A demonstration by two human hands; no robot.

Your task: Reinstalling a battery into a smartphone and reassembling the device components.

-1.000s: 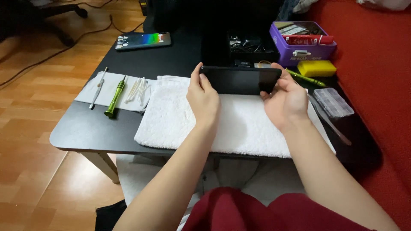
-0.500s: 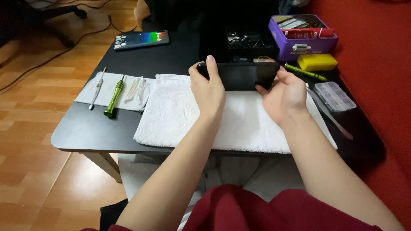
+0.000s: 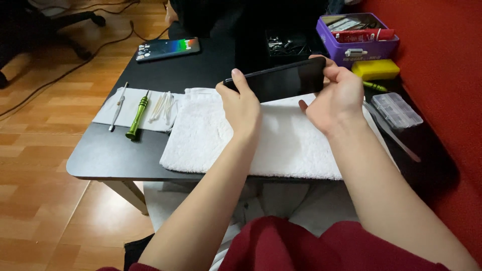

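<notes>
Both of my hands hold a black phone [image 3: 281,80] with a dark screen, lifted above a white towel [image 3: 286,140] spread on the black table [image 3: 105,155]. My left hand [image 3: 243,108] grips the phone's left end, thumb on its edge. My right hand [image 3: 334,95] grips the right end, fingers curled behind it. The phone is tilted, right end higher.
A white cloth [image 3: 133,108] at the left carries a green screwdriver [image 3: 137,116], a thin metal tool [image 3: 118,107] and cotton swabs [image 3: 163,105]. A second phone with a lit screen [image 3: 168,48] lies at the back. A purple box [image 3: 357,36], yellow block [image 3: 375,69] and clear case [image 3: 398,110] sit right.
The phone has come up off the towel and tilted, its right end rising. Both hands stayed on its ends.
</notes>
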